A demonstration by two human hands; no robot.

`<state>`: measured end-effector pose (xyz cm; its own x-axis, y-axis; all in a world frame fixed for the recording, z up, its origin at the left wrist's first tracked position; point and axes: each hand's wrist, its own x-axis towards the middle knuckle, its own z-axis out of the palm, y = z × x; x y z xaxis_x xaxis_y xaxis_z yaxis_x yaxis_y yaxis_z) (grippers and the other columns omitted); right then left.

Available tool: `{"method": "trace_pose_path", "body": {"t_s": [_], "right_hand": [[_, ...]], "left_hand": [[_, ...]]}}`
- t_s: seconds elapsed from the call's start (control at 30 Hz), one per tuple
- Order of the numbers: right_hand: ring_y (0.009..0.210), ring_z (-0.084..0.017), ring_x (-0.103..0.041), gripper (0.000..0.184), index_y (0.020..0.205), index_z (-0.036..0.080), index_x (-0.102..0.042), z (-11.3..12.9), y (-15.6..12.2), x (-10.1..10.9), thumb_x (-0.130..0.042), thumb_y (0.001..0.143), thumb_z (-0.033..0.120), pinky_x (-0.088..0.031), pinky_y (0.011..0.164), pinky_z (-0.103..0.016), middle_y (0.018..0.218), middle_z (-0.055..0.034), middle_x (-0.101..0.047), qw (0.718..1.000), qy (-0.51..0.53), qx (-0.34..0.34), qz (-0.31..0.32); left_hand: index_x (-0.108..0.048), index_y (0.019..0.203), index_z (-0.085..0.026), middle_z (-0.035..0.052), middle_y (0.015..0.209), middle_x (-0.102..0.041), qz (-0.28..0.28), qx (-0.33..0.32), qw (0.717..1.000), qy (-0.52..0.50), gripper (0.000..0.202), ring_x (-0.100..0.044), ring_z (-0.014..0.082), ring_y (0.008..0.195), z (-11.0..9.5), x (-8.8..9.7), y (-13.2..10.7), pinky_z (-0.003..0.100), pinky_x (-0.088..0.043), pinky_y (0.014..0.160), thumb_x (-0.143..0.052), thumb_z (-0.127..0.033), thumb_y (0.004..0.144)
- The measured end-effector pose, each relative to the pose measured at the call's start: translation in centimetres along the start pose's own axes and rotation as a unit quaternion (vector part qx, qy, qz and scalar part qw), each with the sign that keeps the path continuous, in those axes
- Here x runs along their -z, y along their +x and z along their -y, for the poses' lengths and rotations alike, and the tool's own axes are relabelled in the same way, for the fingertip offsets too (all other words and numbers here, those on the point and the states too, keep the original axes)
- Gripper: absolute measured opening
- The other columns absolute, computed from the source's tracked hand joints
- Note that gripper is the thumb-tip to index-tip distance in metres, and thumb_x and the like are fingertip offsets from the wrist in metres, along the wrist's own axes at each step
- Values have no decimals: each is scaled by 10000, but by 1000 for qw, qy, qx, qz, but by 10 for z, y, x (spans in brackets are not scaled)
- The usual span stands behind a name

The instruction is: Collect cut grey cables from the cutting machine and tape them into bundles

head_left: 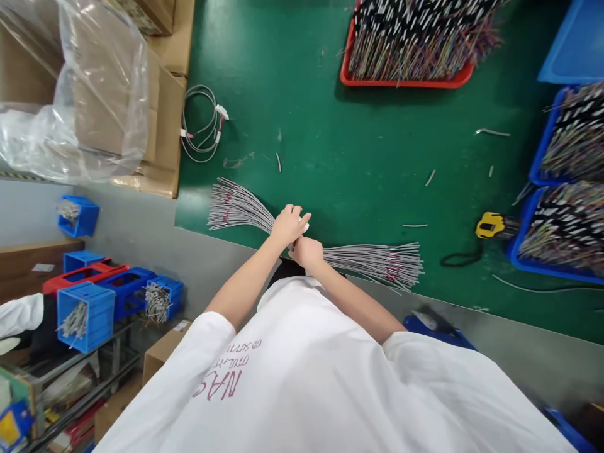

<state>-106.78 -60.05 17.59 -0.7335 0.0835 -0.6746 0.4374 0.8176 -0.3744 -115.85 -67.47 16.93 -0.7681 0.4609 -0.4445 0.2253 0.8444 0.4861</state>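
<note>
A bundle of thin grey wires (pixel 377 261) lies across the near edge of the green table mat (pixel 358 157), fanning out at both ends. My left hand (pixel 289 223) is closed around the bundle's middle, with something small and white at the fingertips. My right hand (pixel 307 251) sits right beside it, also closed on the bundle, a little nearer to my body. The two hands touch each other. Red marks show on the wires near each fanned end.
A red tray (pixel 465 77) of wires stands at the far edge, and blue bins (pixel 542 267) of wires line the right. A yellow tool (pixel 488 224) with a black cord and a coiled cable (pixel 201 126) lie on the mat. A bagged cardboard box (pixel 163 126) stands left; another person's sleeve (pixel 19 314) shows by the blue shelf bins.
</note>
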Motion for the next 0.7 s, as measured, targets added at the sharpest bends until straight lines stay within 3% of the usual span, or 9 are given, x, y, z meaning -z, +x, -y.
{"method": "trace_pose_path", "body": {"t_s": [0.1,0.17,0.23,0.3,0.37,0.43,0.5,0.57,0.7], "right_hand": [[901,-261,-721,303,1089,172,-588,-2,1,2,-646,824,307,-498,773,-310,962,-122,-747,1000,-2,4,6],[875,-257,-721,299,1059,178,-578,-3,2,0,-662,812,325,-492,757,-304,930,-111,-744,1000,-3,1,17],[875,-257,-718,293,1044,183,-571,-3,4,-2,-662,812,338,-485,753,-304,920,-109,-740,1000,-6,-4,26],[892,-264,-713,300,1044,186,-566,-3,5,-4,-660,814,355,-479,760,-310,935,-118,-736,999,-9,-10,32],[899,-269,-710,299,1041,190,-567,-3,6,-5,-658,814,363,-475,765,-316,944,-124,-733,999,-12,-15,40],[900,-274,-706,304,1045,193,-569,-3,6,-5,-658,814,368,-471,771,-321,941,-125,-732,999,-19,-18,48],[911,-281,-700,331,1063,194,-568,-3,5,-6,-668,807,380,-469,782,-328,945,-127,-731,998,-26,-15,57],[926,-286,-692,353,1080,197,-569,-4,2,-6,-676,802,387,-464,798,-334,961,-128,-730,998,-26,-8,64],[924,-294,-682,391,1105,194,-565,-12,-4,-5,-682,797,403,-450,806,-337,956,-125,-724,997,-24,-5,69]], "left_hand": [[-557,1173,-192,130,1124,-602,-85,-69,992,56,369,-545,247,1155,46,5,-69,437,-412,1032,-286,-380,1009],[-584,1122,-182,130,1052,-640,-71,-74,993,63,395,-586,248,1097,81,1,-110,442,-457,978,-241,-339,1005],[-572,1197,-185,144,1170,-641,-47,-80,993,69,378,-559,272,1199,105,-8,-124,476,-437,1029,-337,-391,985],[-501,1339,-165,174,1366,-558,-17,-102,991,85,486,-426,301,1378,115,-19,-105,514,-337,1138,-434,-452,952],[-417,1434,-131,198,1500,-432,13,-146,985,93,615,-250,312,1486,112,-27,-63,533,-215,1205,-473,-488,936],[-431,1438,-156,183,1538,-389,42,-204,975,73,624,-174,309,1511,103,-29,-15,549,-150,1220,-494,-512,928],[-525,1366,-240,130,1506,-456,91,-265,960,24,520,-222,290,1500,94,-27,21,554,-141,1220,-521,-513,923],[-611,1259,-301,85,1421,-556,152,-305,939,-48,390,-347,260,1451,90,-26,39,521,-191,1214,-555,-479,916],[-676,1166,-292,84,1338,-608,245,-274,912,-180,353,-505,258,1320,98,-27,29,420,-337,1152,-640,-437,846]]}}
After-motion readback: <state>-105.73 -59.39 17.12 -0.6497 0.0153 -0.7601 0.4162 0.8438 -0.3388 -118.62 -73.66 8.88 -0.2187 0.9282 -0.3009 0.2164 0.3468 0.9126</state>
